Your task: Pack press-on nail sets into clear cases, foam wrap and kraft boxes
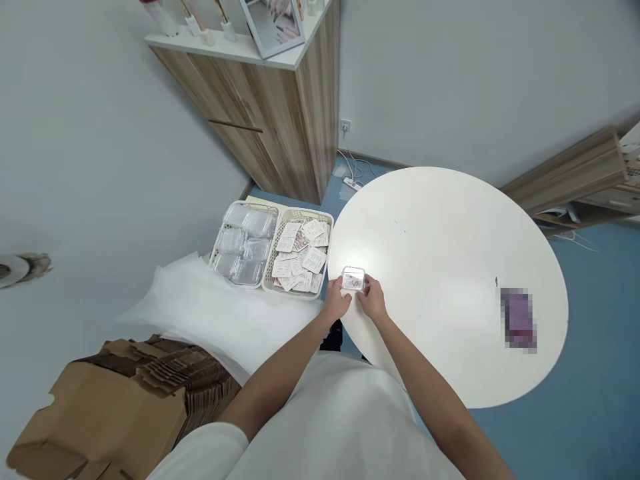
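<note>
A small clear plastic box [353,278] with something pinkish inside sits at the left edge of the round white table [440,267]. My left hand [336,303] grips its left side and my right hand [373,299] grips its right side, fingers curled on it. Just left of the table stand two cream baskets: one basket [270,285] holds several white printed cards [300,257], the other basket [216,250] holds several clear plastic boxes [245,243].
A purple blurred object [519,319] lies on the table's right side. A stack of flat cardboard boxes [125,400] sits at lower left beside white foam sheets [210,313]. A wooden cabinet [270,113] stands behind; a power strip [353,182] lies on the blue floor.
</note>
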`<state>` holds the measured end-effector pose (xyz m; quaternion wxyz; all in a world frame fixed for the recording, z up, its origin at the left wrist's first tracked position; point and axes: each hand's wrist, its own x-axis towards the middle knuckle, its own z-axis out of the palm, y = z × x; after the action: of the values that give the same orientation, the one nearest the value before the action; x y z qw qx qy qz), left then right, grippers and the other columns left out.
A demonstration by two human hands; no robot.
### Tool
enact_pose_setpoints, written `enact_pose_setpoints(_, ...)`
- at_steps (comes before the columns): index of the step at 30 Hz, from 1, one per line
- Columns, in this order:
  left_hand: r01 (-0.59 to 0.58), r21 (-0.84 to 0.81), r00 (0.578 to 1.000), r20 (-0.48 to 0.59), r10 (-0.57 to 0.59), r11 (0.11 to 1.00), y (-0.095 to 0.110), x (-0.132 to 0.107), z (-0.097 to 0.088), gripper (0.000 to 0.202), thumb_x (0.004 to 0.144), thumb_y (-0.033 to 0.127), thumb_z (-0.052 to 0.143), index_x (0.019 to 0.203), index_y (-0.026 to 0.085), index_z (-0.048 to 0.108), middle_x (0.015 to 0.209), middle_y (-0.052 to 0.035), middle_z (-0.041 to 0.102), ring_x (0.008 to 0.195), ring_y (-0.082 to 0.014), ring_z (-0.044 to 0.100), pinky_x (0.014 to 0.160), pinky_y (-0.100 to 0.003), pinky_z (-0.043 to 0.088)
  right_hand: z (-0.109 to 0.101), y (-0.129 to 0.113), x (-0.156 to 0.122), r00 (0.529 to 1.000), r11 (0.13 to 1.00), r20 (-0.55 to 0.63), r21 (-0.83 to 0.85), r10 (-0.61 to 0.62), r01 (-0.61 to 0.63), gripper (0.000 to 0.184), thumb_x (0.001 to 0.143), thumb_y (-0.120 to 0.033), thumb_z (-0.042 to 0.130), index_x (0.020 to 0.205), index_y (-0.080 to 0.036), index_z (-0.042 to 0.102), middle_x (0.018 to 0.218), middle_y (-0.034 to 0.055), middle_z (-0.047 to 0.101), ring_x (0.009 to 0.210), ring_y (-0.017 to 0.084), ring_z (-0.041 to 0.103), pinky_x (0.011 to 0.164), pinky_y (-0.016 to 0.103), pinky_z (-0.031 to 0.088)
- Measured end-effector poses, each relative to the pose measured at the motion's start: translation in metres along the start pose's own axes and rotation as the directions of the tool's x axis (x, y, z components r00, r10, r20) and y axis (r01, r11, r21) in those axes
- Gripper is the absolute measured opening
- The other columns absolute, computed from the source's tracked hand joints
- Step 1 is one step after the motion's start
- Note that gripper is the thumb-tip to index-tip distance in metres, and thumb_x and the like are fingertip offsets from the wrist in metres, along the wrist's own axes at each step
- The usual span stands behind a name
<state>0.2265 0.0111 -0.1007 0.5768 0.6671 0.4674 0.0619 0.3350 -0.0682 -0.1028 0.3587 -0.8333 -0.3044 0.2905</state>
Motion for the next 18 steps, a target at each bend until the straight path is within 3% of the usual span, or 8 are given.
enact_pose_setpoints(12, -0.034, -0.016, 0.999, 0.017, 0.034, 0.999, -0.003, 0.011, -0.005, 0.059, 0.072, 0.019, 0.051, 0.127, 0.022, 0.029, 0.124, -0.0097, 0.033, 0.112, -0.0212, 0.04, 0.092, -0.033, 0.036, 0.001, -0.004, 0.01, 1.0, 1.0, 0.01, 0.02, 0.0, -0.001, 0.058, 0.066, -0.02, 0.05, 0.122, -0.019, 0.035, 0.106, 0.0083, 0.048, 0.079, 0.018, 0.05, 0.074, 0.035, 0.045)
enact_pose_setpoints(18, -0.019, -0.001, 1.0, 0.003, 0.019, 1.0, -0.004, 0.007, -0.003, 0.064, 0.072, 0.02, 0.051, 0.13, 0.022, 0.023, 0.129, -0.01, 0.028, 0.115, -0.0221, 0.037, 0.095, -0.034, 0.033, 0.001, -0.001, 0.007, 1.0, 0.999, 0.023, 0.037, -0.013, 0.012, 0.066, 0.065, -0.02, 0.052, 0.126, -0.019, 0.028, 0.114, 0.0093, 0.043, 0.086, 0.019, 0.05, 0.077, 0.035, 0.045)
